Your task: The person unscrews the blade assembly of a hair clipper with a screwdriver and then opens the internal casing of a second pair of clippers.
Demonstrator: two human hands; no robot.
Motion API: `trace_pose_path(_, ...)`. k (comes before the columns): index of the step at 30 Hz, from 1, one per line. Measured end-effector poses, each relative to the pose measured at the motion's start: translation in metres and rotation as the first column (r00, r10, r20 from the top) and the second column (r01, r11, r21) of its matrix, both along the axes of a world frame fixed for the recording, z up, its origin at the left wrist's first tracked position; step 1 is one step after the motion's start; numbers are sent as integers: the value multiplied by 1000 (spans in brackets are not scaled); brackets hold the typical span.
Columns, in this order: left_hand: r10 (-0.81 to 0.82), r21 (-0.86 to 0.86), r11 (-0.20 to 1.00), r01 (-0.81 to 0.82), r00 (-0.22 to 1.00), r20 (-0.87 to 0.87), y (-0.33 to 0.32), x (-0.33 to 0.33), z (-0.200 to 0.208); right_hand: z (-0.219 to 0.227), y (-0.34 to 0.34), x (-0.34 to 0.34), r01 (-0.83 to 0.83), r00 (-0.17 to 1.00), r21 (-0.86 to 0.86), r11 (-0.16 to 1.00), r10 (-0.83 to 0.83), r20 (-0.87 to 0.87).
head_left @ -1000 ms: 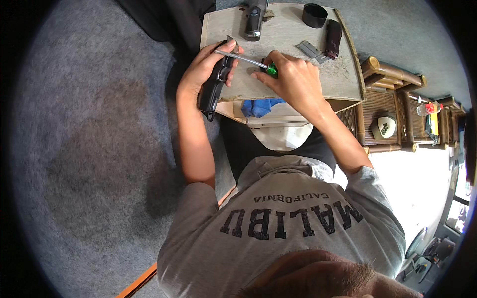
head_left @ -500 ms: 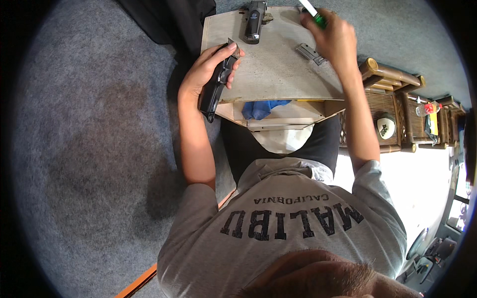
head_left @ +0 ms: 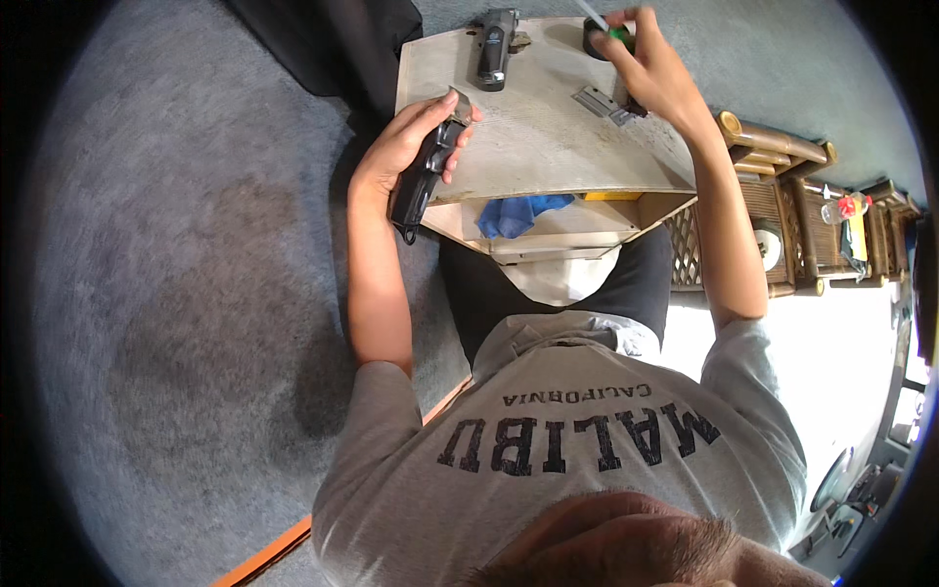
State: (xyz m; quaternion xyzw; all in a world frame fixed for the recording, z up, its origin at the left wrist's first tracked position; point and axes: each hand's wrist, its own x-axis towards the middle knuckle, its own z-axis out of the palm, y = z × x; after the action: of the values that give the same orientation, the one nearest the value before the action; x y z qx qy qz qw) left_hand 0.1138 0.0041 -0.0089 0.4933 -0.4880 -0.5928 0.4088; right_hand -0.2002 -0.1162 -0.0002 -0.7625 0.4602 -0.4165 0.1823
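My left hand [head_left: 416,137] is wrapped around a black hair clipper [head_left: 423,176]. Its metal blade end points up, with my thumb pressed near it. At the far right of the wooden tabletop, my right hand [head_left: 657,73] closes its fingers on a slim tool with a green handle [head_left: 621,37] and a pale shaft [head_left: 591,14]. Whether it is a screwdriver I cannot tell. Beside these fingers stands a small round black container [head_left: 593,41]. A grey metal clipper part [head_left: 599,102] lies below my right hand. A second dark clipper [head_left: 497,49] lies at the back.
Under the wooden tabletop [head_left: 528,147] is an open compartment holding a blue cloth [head_left: 521,213] and a yellow item [head_left: 611,196]. Black fabric [head_left: 362,49] hangs by the left edge. Bamboo furniture [head_left: 773,166] stands at the right, bearing a plastic bottle [head_left: 843,208].
My right hand has shifted slightly, its fingers spreading differently around the tool, whose shaft moved left. The black container shows more now. The clipper in my left hand has hardly moved.
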Motion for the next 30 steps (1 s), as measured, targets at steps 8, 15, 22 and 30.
trace_pose_path(8, -73, 45, 996, 74, 997, -21, 3, 0, 0, -21, 84, -6, -651, 758, 323, 687, 572, 312)
trace_pose_path(15, -56, 48, 997, 60, 996, -69, 6, 2, -4, -40, 80, -10, -573, 818, 298, 763, 516, 253)
trace_pose_path(22, -57, -19, 998, 56, 997, -50, 4, 2, -6, -47, 74, -6, -595, 794, 274, 756, 501, 344)
trace_pose_path(30, -57, 14, 998, 57, 997, -43, 6, -1, -2, -45, 74, -7, -567, 823, 303, 766, 514, 243)
